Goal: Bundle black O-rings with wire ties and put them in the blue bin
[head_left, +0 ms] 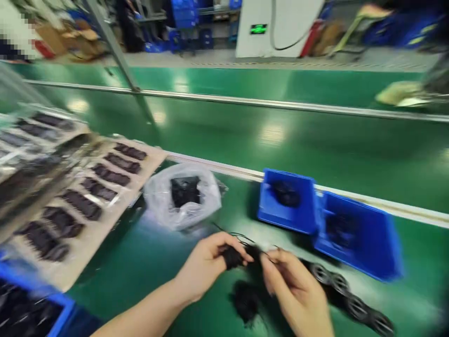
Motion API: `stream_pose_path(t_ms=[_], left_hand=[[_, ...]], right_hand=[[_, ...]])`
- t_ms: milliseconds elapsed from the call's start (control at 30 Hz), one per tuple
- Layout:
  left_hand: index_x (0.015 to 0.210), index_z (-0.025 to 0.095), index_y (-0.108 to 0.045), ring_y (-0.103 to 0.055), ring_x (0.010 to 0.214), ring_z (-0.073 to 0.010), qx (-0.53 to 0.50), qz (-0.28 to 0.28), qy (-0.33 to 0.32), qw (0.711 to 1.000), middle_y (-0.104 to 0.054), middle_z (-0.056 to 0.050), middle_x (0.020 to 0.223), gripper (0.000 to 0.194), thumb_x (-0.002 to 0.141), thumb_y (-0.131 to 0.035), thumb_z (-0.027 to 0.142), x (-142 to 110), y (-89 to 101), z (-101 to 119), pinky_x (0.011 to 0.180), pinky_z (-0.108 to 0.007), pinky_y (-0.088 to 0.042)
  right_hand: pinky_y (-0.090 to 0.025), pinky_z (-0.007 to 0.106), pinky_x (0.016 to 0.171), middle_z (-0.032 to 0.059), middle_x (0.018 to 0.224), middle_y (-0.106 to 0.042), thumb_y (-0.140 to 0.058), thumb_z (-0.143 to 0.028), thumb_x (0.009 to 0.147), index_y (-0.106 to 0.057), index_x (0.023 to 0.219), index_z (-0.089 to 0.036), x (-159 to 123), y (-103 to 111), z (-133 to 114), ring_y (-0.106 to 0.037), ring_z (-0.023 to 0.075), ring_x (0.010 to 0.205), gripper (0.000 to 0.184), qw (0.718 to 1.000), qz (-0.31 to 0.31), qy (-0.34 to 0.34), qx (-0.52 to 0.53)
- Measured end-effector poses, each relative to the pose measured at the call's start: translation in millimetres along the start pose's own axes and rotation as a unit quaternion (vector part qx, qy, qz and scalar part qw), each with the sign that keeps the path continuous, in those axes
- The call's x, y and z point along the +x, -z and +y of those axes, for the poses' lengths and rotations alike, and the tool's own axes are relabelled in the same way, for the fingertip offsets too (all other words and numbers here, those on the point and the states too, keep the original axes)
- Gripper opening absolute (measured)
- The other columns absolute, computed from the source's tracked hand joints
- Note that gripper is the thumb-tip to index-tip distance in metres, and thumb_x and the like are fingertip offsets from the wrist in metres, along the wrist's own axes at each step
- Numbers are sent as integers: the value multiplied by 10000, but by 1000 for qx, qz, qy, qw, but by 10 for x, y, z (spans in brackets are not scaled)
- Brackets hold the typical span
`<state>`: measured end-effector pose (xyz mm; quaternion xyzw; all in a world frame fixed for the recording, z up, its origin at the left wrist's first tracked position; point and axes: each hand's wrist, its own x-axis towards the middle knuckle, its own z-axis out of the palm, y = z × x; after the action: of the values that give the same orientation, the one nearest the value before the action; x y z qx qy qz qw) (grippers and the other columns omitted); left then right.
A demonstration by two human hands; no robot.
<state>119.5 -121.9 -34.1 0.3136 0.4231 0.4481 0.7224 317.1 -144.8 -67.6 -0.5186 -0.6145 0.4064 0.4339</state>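
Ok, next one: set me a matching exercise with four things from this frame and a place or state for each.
Things
1. Left hand
2. Plastic bag
3. Black clump
4. Strip with round parts

Places or states
A. Toward the lower right corner
B. Around a dark item
C. Gripping a black bundle
D. Bottom middle of the picture

Pairs: 1-C, 2-B, 3-D, 4-A
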Motion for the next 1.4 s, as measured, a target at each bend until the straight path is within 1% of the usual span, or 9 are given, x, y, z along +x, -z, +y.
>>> stream_pose_path(t_ms=[133,367,500,633,800,933,1100,1267,1400], left_hand=[[1028,199,-679,-679,819,-132,51,-24,4,998,-706,2,841,160,871,-709,197,-16,42,34,830,-262,-514],[1167,208,-670,-668,804,-136,103,-76,-16,992,-614,-17,977,323,862,-625,114,-61,66,67,816,-298,-547],[1266,239,-657,-663,1014,-190,175,-120,-28,977,-575,-81,1317,550,780,-538,10,-61,100,93,863,-318,-570],[1196,249,-709,-647,1119,-229,262,-153,-55,951,-649,-70,1285,517,803,-484,0,-63,121,93,906,-339,-564],[1087,233,-728,-695,1002,-224,321,-95,-88,938,-739,-53,1052,260,903,-563,153,-58,137,71,900,-344,-558],[1060,221,-738,-687,1059,-231,347,-67,-103,930,-746,-57,1086,256,886,-575,128,-49,160,50,970,-361,-523],[1225,216,-673,-717,984,-220,335,-78,-96,934,-759,-64,1048,329,912,-578,182,-55,169,25,923,-354,-555],[1226,270,-698,-668,1131,-222,440,-95,-185,874,-747,-44,1180,477,863,-488,43,-74,162,29,1022,-374,-507],[1147,250,-726,-693,1031,-205,468,-92,-235,847,-761,-49,1071,440,850,-492,25,-81,158,34,938,-331,-547]], right_hand=[[-467,251,568,8,720,-623,-558,-260,963,-626,886,-207,129,-24,-248,-570,143,592,116,995,-37,31,-83],[-458,263,610,26,759,-628,-498,-256,983,-580,910,-215,53,-65,-319,-569,160,638,118,991,-83,48,-94],[-441,269,606,18,750,-617,-464,-210,982,-557,909,-217,58,-52,-360,-557,159,627,119,979,-169,71,-90],[-454,275,654,27,790,-649,-458,-190,984,-567,933,-211,80,-16,-408,-589,166,683,122,971,-213,68,-88],[-448,278,642,28,795,-587,-491,-204,976,-614,1047,-189,106,15,-413,-564,167,690,142,975,-186,71,-98],[-481,294,736,47,848,-580,-521,-245,985,-681,982,-191,122,-2,-371,-587,180,795,170,987,-136,74,-50],[-469,247,547,-3,702,-560,-609,-388,946,-693,832,-189,124,-26,-360,-564,126,560,244,985,-151,-66,61],[-481,258,529,6,728,-574,-627,-410,929,-743,863,-203,99,2,-393,-567,118,523,246,985,-146,-56,72],[-494,260,538,2,710,-578,-660,-411,904,-748,894,-181,71,27,-391,-579,115,524,247,978,-159,-97,91]])
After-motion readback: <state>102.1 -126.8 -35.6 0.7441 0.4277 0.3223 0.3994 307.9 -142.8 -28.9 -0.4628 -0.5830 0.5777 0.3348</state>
